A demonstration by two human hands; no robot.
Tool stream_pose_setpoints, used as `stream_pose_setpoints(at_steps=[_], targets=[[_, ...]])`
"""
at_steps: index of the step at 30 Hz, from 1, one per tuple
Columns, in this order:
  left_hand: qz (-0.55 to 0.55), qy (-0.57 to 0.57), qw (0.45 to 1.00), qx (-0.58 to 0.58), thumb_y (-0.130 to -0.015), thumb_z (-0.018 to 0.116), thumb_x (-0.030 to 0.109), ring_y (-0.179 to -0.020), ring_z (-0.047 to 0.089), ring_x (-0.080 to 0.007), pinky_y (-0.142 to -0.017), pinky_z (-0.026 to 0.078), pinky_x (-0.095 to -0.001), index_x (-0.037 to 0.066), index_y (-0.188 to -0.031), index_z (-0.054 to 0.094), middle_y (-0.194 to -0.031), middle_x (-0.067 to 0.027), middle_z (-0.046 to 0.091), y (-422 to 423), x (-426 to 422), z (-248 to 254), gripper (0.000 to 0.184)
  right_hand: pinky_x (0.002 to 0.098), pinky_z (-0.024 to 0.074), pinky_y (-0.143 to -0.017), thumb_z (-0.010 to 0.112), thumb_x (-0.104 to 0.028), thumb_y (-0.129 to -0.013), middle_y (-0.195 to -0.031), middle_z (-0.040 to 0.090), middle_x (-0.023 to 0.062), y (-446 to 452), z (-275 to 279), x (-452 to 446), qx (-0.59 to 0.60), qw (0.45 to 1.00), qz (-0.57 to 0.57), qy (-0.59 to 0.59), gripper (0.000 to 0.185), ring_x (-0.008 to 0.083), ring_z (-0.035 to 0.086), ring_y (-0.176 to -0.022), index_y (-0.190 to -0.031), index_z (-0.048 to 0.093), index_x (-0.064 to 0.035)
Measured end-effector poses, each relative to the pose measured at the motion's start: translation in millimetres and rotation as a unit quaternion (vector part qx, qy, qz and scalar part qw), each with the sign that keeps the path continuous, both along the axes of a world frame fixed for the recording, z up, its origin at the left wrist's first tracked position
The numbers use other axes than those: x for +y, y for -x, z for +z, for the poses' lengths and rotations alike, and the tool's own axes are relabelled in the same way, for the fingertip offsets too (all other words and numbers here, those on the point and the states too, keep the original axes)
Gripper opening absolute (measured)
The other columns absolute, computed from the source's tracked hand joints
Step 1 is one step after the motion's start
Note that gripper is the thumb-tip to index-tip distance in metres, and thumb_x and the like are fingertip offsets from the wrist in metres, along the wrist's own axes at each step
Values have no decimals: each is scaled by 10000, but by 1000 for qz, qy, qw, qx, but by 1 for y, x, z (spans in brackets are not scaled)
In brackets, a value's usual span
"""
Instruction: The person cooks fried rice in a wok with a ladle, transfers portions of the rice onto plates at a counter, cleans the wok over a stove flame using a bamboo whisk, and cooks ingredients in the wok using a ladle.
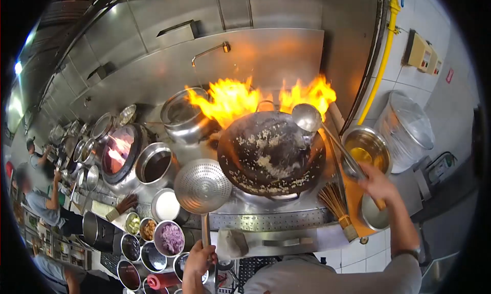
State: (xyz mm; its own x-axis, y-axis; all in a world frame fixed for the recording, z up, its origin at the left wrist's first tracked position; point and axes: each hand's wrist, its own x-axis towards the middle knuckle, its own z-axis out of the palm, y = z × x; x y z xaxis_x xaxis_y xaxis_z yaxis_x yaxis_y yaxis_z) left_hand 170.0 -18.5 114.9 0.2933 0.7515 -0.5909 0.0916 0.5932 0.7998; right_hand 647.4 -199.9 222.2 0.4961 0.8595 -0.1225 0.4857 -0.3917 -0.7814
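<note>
A dark wok (271, 156) with pale bits of food scattered inside sits over large flames on the stove. My right hand (377, 184) is closed round the wooden handle of a ladle (307, 117), whose bowl is at the wok's upper right rim. Lower left, my left hand (198, 261) is closed by the handle of a perforated strainer (203, 186). The strainer's round head lies left of the wok, beside a pot of dark liquid (156, 165).
Right of the wok are a bowl of yellow liquid (365, 150) and a bamboo brush (337, 207). Lower left stand a bowl of chopped onion (169, 238), a white-filled pot (166, 205) and a red bottle (162, 280). Co-workers (46, 204) stand far left; a second burner (118, 153) flames.
</note>
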Motion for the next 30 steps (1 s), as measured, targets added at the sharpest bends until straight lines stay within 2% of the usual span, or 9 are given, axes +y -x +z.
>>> stream_pose_setpoints(at_steps=[3,9,13,18,22,23,25,28,30], targets=[[7,-112,991,66,-823,554,74,-526,509,-136,-425,389,-259,42,-969,476,-635,-43,496,-17,33,14,169,277,446,-511,533,10,-761,-1036,578,86,-11,-41,-19,-254,958,60,-115,595,156,534,-586,-1341,406,-27],[55,-135,984,-99,-957,479,245,-487,485,-132,-406,391,-264,75,-886,499,-645,-30,499,-69,219,35,185,248,463,-579,508,62,-766,-1180,533,112,22,-26,-8,126,986,-111,11,656,130,580,-709,-1396,350,-29],[99,-48,972,-206,-975,438,266,-476,474,-134,-390,411,-241,19,-889,490,-659,-61,503,-109,372,9,267,235,451,-545,508,75,-765,-1098,545,110,1,-73,-6,68,991,-58,-100,647,95,539,-654,-1387,353,-9],[106,50,962,-248,-949,437,210,-449,451,-110,-358,389,-215,4,-862,488,-631,-55,482,-139,469,4,229,343,361,-1030,578,-182,-859,-1385,450,171,24,-17,9,4,999,-35,-14,585,256,456,-1253,-1401,387,-77],[83,144,969,-181,-879,457,165,-378,442,-141,-361,413,-252,22,-759,499,-534,-41,444,-144,501,14,191,359,442,-927,561,-112,-841,-1325,508,168,23,-27,14,43,995,-85,9,554,280,533,-1133,-1374,421,-56],[-3,-4,998,56,-868,467,162,-430,506,-202,-421,453,-301,0,-859,515,-575,-70,492,-144,504,22,169,359,442,-927,561,-112,-841,-1325,508,168,23,-23,16,43,995,-87,7,554,280,533,-1133,-1374,421,-56],[-164,-286,804,494,-846,487,157,-534,635,-324,-539,532,-400,-44,-1061,548,-656,-130,586,-141,501,34,300,361,449,-923,568,-146,-857,-1324,507,150,25,-10,18,-2,997,-67,29,534,286,538,-1122,-1367,431,-61],[0,-558,556,616,-873,475,173,-667,664,-348,-602,542,-417,-26,-1300,385,-863,-160,620,-123,437,34,479,261,488,-702,535,94,-763,-1031,554,105,6,-51,8,90,986,-114,-87,647,147,580,-814,-1377,349,10],[-59,-543,542,639,-891,459,174,-770,668,-350,-618,543,-430,15,-1358,281,-1003,-185,596,-111,396,65,525,239,462,-568,522,108,-770,-1028,555,104,-18,-76,16,-117,978,37,-169,651,109,547,-660,-1384,341,-10]])
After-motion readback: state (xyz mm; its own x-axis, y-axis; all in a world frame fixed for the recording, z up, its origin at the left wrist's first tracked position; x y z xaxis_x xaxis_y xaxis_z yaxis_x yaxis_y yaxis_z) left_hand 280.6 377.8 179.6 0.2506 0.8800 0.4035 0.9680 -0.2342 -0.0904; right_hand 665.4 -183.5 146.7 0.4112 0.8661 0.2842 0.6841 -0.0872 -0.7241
